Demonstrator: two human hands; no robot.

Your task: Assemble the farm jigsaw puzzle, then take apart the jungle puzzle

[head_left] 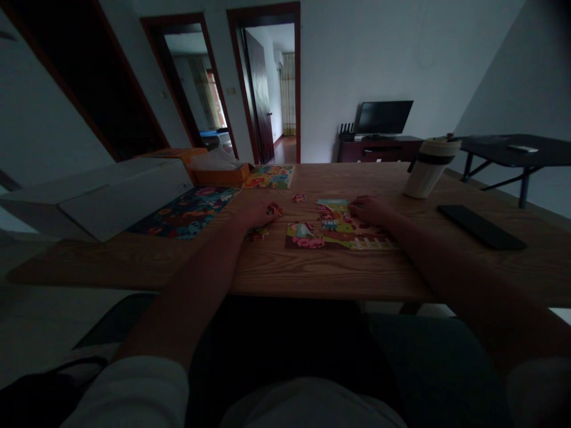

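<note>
Jigsaw puzzle: the partly joined farm picture [341, 228] lies flat on the wooden table [312, 276] in front of you, between your hands and slightly right of your body.
Long axis: as seen, it runs left to right, roughly along the table's near edge.
Facing: the scene reads upright to you, with the white fence [370, 243] and pink pig [307, 242] along the near side and the red barn farther away; the far-left part is unfilled.
Left hand [262, 214]: your fingers curl in around a small puzzle piece [275, 210], left of the picture.
Right hand [369, 210]: your fingers bend down onto the picture's far-right part; you cannot tell here whether they grip a piece.
Loose pieces: one red-toned bit [298, 198] lies beyond the gap; a small group [257, 235] sits beside your left wrist.
Right side: a tumbler [429, 169] stands beyond a dark flat slab [480, 226].
</note>
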